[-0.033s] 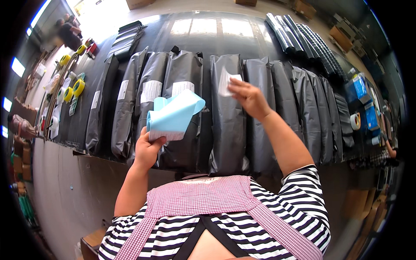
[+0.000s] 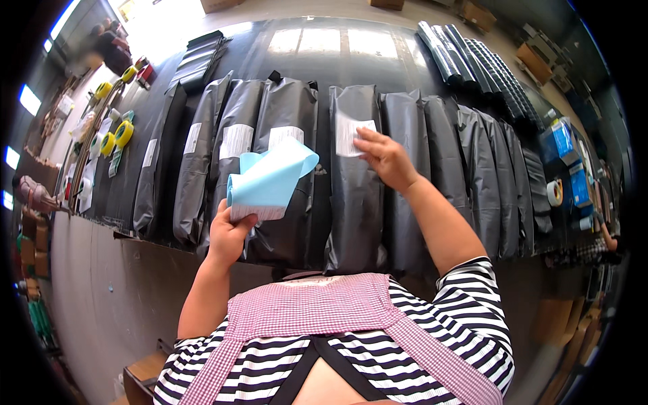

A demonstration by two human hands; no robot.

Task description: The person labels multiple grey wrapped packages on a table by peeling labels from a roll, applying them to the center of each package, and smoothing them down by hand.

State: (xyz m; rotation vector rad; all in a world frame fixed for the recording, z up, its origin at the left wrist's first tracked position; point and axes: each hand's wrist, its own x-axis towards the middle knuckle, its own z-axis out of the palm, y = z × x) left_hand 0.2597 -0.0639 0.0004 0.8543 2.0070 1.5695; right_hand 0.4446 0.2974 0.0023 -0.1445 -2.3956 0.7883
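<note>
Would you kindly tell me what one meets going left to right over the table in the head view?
Yellow tape rolls, the left hand holding a pale-blue strip, the right hand holding a white label, black rolls, blue boxes.

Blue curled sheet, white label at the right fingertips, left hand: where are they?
Blue curled sheet (image 2: 271,178): head view, on its blue surface.
White label (image 2: 347,139): head view, its face.
Left hand (image 2: 227,231): head view, middle of the hand.

- Yellow tape rolls (image 2: 103,91) sit toward the left end of the desk (image 2: 253,57).
- Blue boxes (image 2: 561,140) sit near its right end.
- Shiny dark rolls (image 2: 439,52) lie far right.
- Cardboard boxes (image 2: 534,63) show beyond.
</note>
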